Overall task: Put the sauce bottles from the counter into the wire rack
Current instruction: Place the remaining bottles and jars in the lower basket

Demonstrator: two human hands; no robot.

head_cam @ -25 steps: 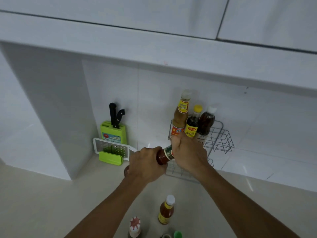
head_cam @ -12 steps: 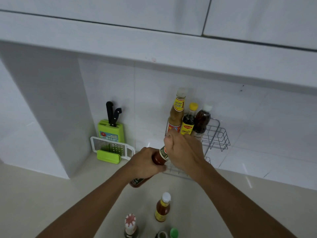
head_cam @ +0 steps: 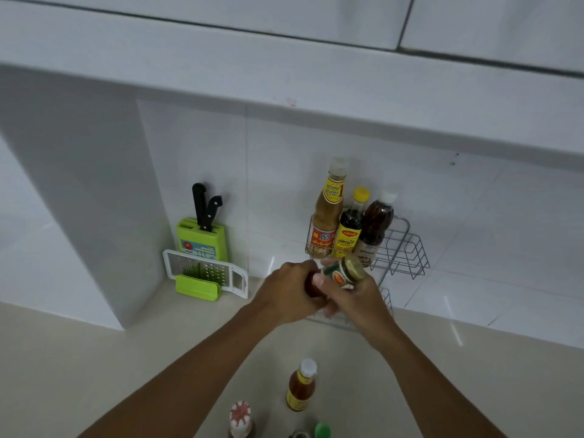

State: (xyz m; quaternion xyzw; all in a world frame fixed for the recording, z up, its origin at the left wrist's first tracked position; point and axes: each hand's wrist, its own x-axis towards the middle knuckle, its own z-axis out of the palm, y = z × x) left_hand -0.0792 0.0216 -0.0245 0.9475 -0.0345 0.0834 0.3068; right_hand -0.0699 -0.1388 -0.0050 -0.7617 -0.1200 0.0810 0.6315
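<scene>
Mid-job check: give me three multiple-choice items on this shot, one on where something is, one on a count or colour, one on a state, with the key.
1. Where is the green knife block?
A. in the wire rack
B. against the back wall, left of the wire rack
C. at the near edge of the counter

2. How many bottles stand in the upper tier of the wire rack?
A. one
B. three
C. five

3. What state is the dark sauce bottle between the hands in?
A. gripped by both hands, tilted with its cap end toward the rack
B. standing alone on the counter
C. lying loose on the counter

Key: 1 B, the block sits by the wall with the grater in front; 2 B, three bottles stand side by side; 3 A, the left hand and right hand both clasp it in the air.
</scene>
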